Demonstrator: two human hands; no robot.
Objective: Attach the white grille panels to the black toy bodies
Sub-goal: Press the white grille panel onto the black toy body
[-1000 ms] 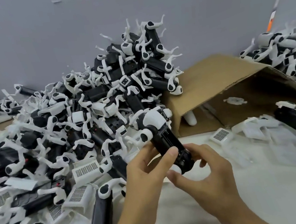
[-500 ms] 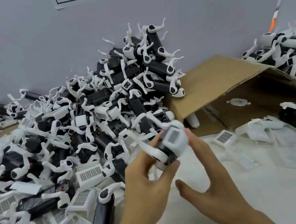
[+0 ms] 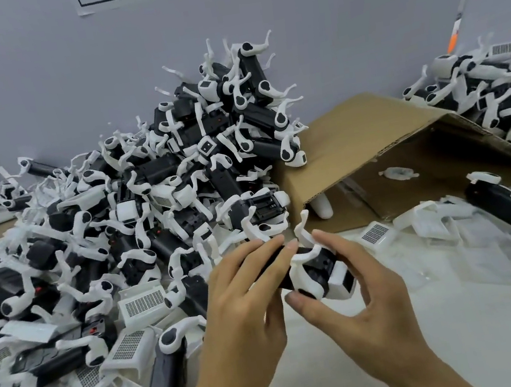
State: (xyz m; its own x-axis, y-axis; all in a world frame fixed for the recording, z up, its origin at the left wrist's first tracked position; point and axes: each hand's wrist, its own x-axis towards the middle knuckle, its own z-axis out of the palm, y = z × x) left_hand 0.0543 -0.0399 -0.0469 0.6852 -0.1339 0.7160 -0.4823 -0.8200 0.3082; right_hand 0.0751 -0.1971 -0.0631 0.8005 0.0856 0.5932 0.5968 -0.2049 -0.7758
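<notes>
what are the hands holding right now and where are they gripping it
Both hands hold one black toy body. The left hand grips its left end; the right hand pinches the white-capped right end between thumb and fingers.

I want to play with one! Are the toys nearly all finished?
Not nearly. Some toys on the far right heap seem to have grilles. Both hands, left hand and right hand, hold one black toy body. The big pile and loose white grille panels wait.

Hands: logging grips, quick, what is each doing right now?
Left hand: fingers curled on the black toy body.
Right hand: pinching the same toy body.
</notes>
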